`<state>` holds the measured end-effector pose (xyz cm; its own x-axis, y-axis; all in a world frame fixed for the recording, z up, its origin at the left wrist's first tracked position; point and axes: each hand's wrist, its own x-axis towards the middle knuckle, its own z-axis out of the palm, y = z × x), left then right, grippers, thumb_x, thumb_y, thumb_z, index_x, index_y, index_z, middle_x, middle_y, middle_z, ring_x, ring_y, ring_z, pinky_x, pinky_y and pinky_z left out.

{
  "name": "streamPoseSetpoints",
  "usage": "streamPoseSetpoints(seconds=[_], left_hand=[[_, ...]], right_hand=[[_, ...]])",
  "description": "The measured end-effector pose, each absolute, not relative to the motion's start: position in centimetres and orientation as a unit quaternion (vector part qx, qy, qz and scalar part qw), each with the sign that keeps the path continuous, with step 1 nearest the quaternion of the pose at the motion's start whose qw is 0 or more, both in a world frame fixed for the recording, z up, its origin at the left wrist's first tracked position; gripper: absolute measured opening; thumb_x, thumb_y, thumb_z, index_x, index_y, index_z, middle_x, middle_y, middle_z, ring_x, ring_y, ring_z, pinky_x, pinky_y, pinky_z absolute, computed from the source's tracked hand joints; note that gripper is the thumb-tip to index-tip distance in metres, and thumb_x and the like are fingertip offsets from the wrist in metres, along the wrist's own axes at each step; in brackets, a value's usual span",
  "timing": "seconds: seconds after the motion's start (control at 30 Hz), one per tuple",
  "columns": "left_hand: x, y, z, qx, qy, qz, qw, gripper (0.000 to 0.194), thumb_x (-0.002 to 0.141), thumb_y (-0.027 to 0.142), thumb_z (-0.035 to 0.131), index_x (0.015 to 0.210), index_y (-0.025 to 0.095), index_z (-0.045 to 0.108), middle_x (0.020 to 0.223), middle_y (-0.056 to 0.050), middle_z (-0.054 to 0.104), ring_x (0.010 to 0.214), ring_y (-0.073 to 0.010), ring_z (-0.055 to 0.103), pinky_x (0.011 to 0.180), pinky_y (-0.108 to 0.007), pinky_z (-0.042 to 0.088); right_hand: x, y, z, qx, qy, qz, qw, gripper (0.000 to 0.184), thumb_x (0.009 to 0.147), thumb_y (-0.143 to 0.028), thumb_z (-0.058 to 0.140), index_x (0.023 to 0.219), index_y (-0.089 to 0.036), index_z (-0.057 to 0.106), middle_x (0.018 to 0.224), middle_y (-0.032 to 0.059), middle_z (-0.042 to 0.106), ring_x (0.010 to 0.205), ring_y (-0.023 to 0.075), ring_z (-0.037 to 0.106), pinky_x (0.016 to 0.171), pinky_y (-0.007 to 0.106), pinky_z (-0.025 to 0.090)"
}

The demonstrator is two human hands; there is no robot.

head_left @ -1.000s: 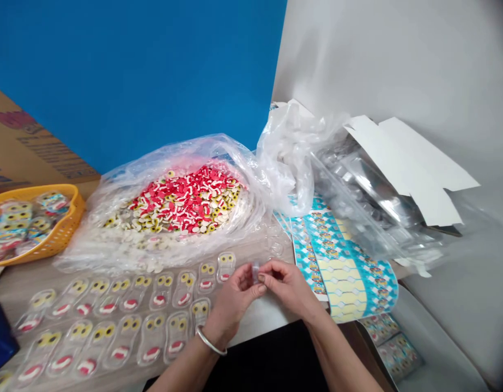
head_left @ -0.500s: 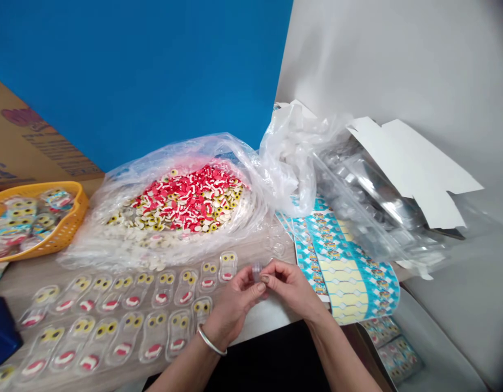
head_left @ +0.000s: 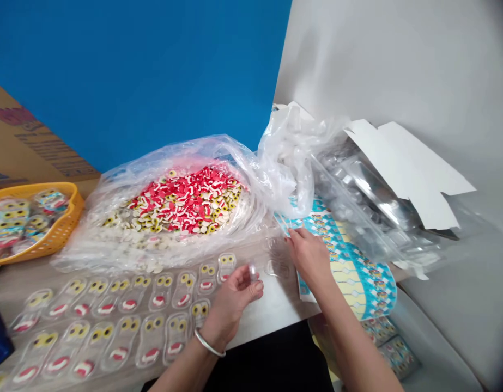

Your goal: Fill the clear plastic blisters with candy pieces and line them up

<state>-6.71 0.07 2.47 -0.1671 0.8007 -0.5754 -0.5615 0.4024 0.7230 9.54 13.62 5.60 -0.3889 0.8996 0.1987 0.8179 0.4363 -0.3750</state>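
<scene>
Two hands apart, left hand [head_left: 231,302] pinching clear plastic [head_left: 254,271], right hand [head_left: 310,256] extended forward

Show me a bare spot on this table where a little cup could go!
The biggest bare patch of tabletop lies between the left hand and the right forearm, along the front edge. A thin strip lies below the orange basket. Crowded spots: the candy-filled plastic bag, the rows of clear trays, the printed sheets.

A saturated blue wall [head_left: 132,71] fills the upper left of the frame, meeting a pale grey wall [head_left: 402,60] at right — a cardboard sheet [head_left: 26,136] leans far left, above a light tabletop [head_left: 276,307].
</scene>
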Motion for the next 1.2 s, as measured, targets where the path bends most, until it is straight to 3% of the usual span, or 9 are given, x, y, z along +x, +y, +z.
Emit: streamPoseSetpoints(seconds=[0.1,0.23,0.47,0.67,0.87,0.97,1.1,1.2], left_hand=[[-6.6,0.2,1.9,0.142,0.544,0.548,0.619,0.063,0.056,0.03,0.092,0.113,0.018,0.066,0.113,-0.011,0.069,0.106,-0.026,0.064,0.091,-0.038,0.051],[-6.6,0.4,1.5,0.162,0.527,0.573,0.606,0.06,0.053,0.024,0.093,0.107,0.019,0.067,0.117,-0.011,0.07,0.113,-0.0271,0.063,0.1,-0.039,0.047],[-6.5,0.3,2.1,0.16,0.489,0.556,0.653,0.052,0.067,0.031,0.087,0.112,0.018,0.066,0.113,-0.011,0.07,0.102,-0.024,0.064,0.092,-0.039,0.05],[-6.4,0.2,1.5,0.167,0.517,0.566,0.621,0.062,0.057,0.024,0.093,0.112,0.019,0.066,0.121,-0.012,0.067,0.115,-0.0268,0.059,0.097,-0.038,0.047],[-6.6,-0.1,2.5,0.119,0.449,0.567,0.68,0.038,0.074,0.033,0.083,0.106,0.019,0.068,0.111,-0.009,0.065,0.1,-0.0213,0.061,0.086,-0.036,0.052],[-6.8,0.0,2.6,0.104,0.454,0.565,0.681,0.04,0.072,0.03,0.085,0.107,0.019,0.068,0.109,-0.008,0.065,0.098,-0.0189,0.061,0.086,-0.034,0.053],[-7.1,0.2,2.5,0.083,0.5,0.552,0.662,0.05,0.067,0.032,0.088,0.111,0.021,0.067,0.107,-0.006,0.062,0.1,-0.0207,0.062,0.087,-0.035,0.054],[-7.0,0.1,2.6,0.083,0.514,0.546,0.657,0.054,0.064,0.035,0.089,0.112,0.021,0.067,0.107,-0.007,0.062,0.1,-0.021,0.063,0.088,-0.036,0.054]], right_hand=[[8.7,11.6,5.4,-0.457,-0.82,0.28,0.202,0.021,0.094,-0.025,0.055,0.103,-0.019,0.072,0.093,0.0072,0.071,0.081,0.0199,0.064,0.076,0.031,0.047],[7.7,8.3,4.6,-0.376,-0.726,0.534,0.213,0.011,0.087,-0.026,0.063,0.084,-0.02,0.072,0.076,0.0,0.069,0.071,0.0148,0.062,0.066,0.024,0.046],[8.0,7.8,4.1,-0.374,-0.621,0.642,0.251,0.018,0.087,-0.036,0.066,0.078,-0.02,0.069,0.07,-0.0007,0.067,0.066,0.0142,0.061,0.063,0.025,0.046],[7.9,7.9,4.4,-0.385,-0.621,0.632,0.259,0.017,0.082,-0.036,0.071,0.08,-0.019,0.07,0.068,-0.002,0.063,0.063,0.0125,0.056,0.06,0.025,0.043],[7.6,7.7,3.9,-0.398,-0.598,0.644,0.262,0.019,0.082,-0.037,0.068,0.08,-0.018,0.068,0.068,-0.0019,0.06,0.063,0.0125,0.054,0.059,0.025,0.044],[7.9,7.7,4.1,-0.419,-0.603,0.621,0.275,0.018,0.08,-0.036,0.068,0.078,-0.018,0.065,0.065,-0.0029,0.057,0.06,0.0117,0.051,0.058,0.024,0.042],[9.4,9.3,4.7,-0.454,-0.643,0.536,0.306,0.019,0.082,-0.037,0.064,0.077,-0.019,0.063,0.067,-0.0011,0.059,0.061,0.0135,0.053,0.059,0.026,0.043],[10.8,11.7,4.8,-0.487,-0.723,0.375,0.316,0.014,0.085,-0.031,0.059,0.078,-0.02,0.062,0.073,0.0016,0.063,0.068,0.0163,0.059,0.068,0.028,0.046]])
